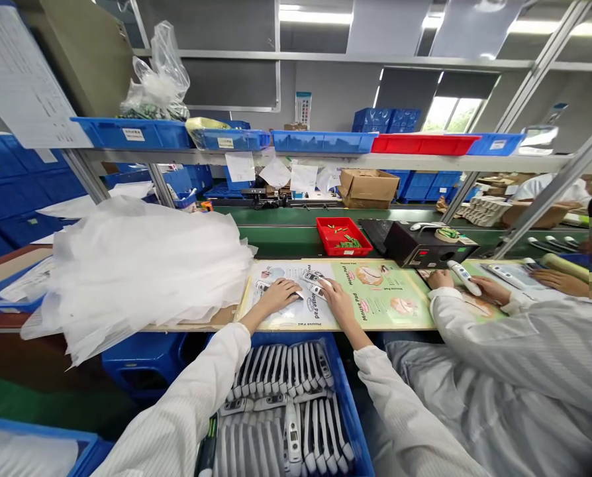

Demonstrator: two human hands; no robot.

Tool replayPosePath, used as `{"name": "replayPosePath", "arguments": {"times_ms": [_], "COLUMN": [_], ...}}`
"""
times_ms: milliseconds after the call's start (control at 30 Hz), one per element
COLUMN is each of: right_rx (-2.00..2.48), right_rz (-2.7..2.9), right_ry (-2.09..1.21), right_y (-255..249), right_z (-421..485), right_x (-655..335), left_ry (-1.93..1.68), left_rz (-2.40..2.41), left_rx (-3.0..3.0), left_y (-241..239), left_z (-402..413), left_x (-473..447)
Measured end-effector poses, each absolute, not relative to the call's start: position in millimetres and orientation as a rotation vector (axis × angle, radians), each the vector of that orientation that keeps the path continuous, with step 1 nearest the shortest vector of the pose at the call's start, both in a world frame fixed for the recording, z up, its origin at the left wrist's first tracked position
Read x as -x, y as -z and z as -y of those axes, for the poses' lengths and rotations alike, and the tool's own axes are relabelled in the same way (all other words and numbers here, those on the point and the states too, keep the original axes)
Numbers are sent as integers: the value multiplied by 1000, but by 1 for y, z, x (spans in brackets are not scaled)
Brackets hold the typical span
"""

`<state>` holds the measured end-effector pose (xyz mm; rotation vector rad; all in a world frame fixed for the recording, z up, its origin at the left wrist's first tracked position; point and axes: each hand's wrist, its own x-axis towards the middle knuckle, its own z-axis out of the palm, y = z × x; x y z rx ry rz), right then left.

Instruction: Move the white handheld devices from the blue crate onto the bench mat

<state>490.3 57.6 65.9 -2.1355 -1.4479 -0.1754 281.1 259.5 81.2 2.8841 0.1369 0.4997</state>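
A few white handheld devices [316, 283] lie at centre frame on a printed mouse pad [296, 317] on the bench [201, 321]. The left hand [280, 295] lies palm down with its fingers curled over one of them; whether its grip has closed cannot be told. The right hand [336, 302] lies just beside it, grip wide, with flat fingertips touching the devices.

Below the hands, at lower centre, a blue crate [348, 404] holds rows of the same white units. A heap of clear plastic bags [142, 265] covers the bench at left. A red tray [343, 233] and a black box [422, 250] stand behind the pad, on the far side. At right, a co-worker in a white sleeve [519, 344] holds a white device [462, 277].
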Motion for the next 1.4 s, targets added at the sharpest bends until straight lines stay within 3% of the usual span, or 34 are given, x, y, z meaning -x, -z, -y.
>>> {"name": "replayPosePath", "arguments": {"times_ms": [367,600,733,867,1067,1167,1400], "right_rx": [2045,1895,1969,2135,2125,2193,2521], "right_rz": [1251,836,570,631,1176,1405,1298], "right_ry": [196,368,289,156,364,286,-3], "right_y": [-53,-49,-50,-51,-54,-61,-90], "right_z": [-65,-55,-58,-65,-73,-77,-90], "right_x": [-478,-498,-518,-525,-512,-511,-514], "left_ry": [-857,-831,-842,-841,-1009,-1058,-1006], "left_rz": [-772,-814,-782,-757,-931,-959,-867], "left_rx": [-2677,-2507,-2483,-2474,-2390,-2385,-2462], "left_y": [-47,-48,-49,-49,-46,-44,-43], "left_z": [-196,-194,-200,-201,-203,-204,-204], "left_x": [-354,-378,-378,-378,-381,-382,-383]}}
